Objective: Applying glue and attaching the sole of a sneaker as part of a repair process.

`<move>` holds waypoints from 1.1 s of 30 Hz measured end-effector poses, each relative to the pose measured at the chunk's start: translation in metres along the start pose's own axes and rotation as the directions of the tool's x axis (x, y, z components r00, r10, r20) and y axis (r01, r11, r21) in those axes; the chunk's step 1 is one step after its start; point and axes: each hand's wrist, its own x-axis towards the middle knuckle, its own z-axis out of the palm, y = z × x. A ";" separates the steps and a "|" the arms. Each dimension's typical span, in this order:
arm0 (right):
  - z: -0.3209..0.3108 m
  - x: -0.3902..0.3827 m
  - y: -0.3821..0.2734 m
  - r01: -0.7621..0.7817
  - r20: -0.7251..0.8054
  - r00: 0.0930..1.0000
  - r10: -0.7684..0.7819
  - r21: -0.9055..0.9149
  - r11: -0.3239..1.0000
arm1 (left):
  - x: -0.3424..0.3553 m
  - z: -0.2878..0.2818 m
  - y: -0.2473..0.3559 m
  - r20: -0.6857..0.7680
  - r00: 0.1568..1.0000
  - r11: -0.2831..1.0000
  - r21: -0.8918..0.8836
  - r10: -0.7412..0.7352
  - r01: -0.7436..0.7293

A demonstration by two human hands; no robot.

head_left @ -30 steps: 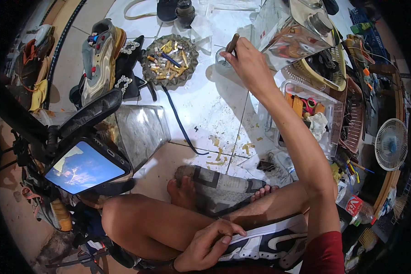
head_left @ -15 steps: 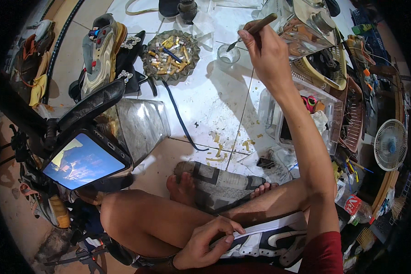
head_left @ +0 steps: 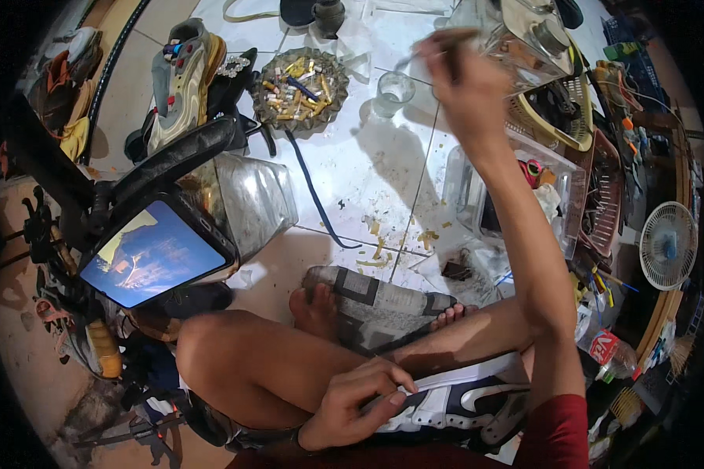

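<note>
Right hand (head_left: 471, 90): raised over the far part of the white-tiled floor (head_left: 391, 203), blurred. I read its fingers as closed around a slim, dark-handled tool (head_left: 460, 35); a thin end points left, above and just beside a small clear glass (head_left: 395, 92). The blur hides the exact finger positions.

Left hand (head_left: 352, 406): low, by the lap, partly curled, thumb and forefinger touching the end of a black-and-white shoe (head_left: 477, 402). I cannot tell whether they grip it or only rest there. The shoe lies across the lap, its white edge facing away from the body.

Further out, I log a scalloped ashtray (head_left: 305, 123) full of cigarette ends, left of the glass, and a dark blue cord (head_left: 314, 187) running from it toward the body. A grey patterned roll (head_left: 383, 295) lies at the bare feet, yellowish scraps beyond it. To the right: a shiny metal can (head_left: 516, 47), a clear plastic bin (head_left: 465, 195), a pale yellow basket (head_left: 575, 142), a round fan grille (head_left: 669, 246). To the left: a mounted phone (head_left: 156, 254) with a lit screen, and a grey-and-cream sneaker (head_left: 176, 86).
</note>
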 end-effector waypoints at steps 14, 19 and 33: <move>-0.002 -0.009 0.015 0.133 0.092 0.989 -0.114 -0.239 0.962 | 0.000 0.002 0.004 -0.075 0.997 0.996 0.087 0.022 -0.015; -0.001 -0.002 0.004 0.074 0.047 0.997 -0.067 -0.175 0.982 | 0.000 0.004 -0.001 -0.133 0.989 0.996 0.076 0.062 -0.052; -0.113 0.006 -0.148 -0.290 0.181 0.957 0.228 0.665 0.688 | -0.011 0.016 -0.018 -0.257 0.965 0.994 -0.087 0.048 -0.073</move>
